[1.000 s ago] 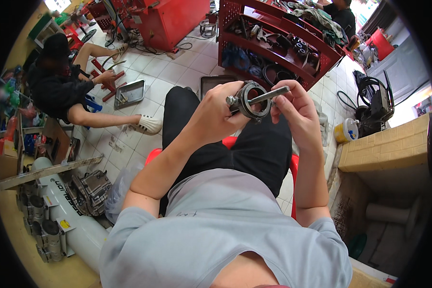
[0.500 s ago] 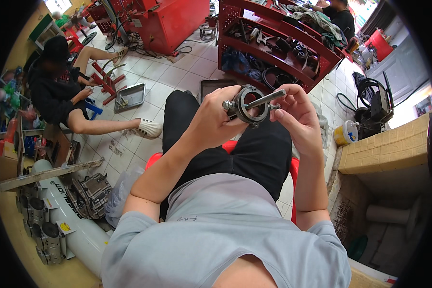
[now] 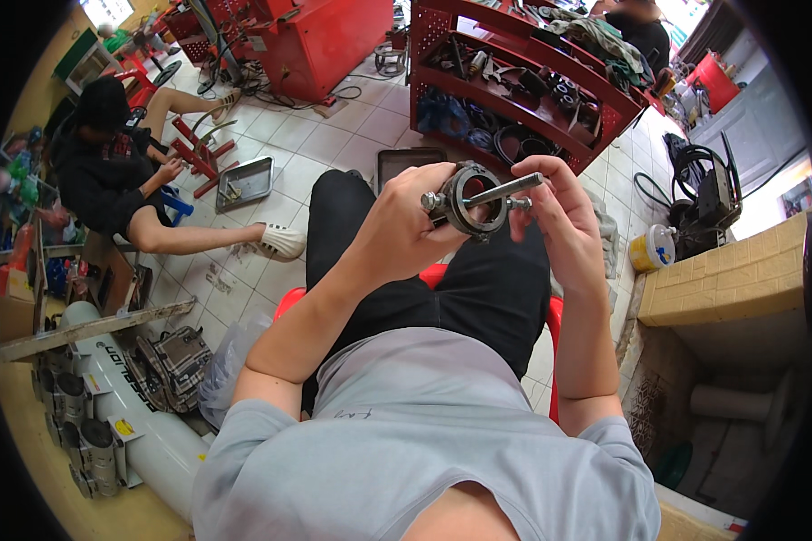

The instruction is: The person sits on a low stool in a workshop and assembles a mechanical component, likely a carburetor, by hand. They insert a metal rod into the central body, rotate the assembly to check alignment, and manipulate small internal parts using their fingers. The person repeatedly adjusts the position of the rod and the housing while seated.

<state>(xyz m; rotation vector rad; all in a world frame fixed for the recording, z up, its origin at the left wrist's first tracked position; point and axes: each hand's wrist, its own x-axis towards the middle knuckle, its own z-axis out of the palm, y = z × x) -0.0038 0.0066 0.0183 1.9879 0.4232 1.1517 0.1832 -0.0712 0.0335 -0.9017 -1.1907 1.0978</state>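
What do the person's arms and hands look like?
The left hand and right hand are both bare: no gloves, and I can't see any rings. No watch or bracelet shows on the wrists. The forearms are bare too, with no cables or drawn marks that I can see. Higher up come short, light grey sleeves.

The white-tiled floor (image 3: pixel 325 144) is taken up in places by a shallow metal tray (image 3: pixel 254 184), a darker tray (image 3: pixel 406 165) that is partly hidden, a red steel stand (image 3: pixel 204 162) and a white-and-yellow bucket (image 3: pixel 648 249). A red tool cart (image 3: pixel 618 119) is also carried by the tiles. Its top is partly covered by crumpled greenish cloths (image 3: pixel 600 41); on its middle shelf (image 3: pixel 505 106) assorted tools (image 3: pixel 492 68) are scattered. Lower down, blue plastic bags (image 3: pixel 440 113) and black rings (image 3: pixel 519 144) are held.
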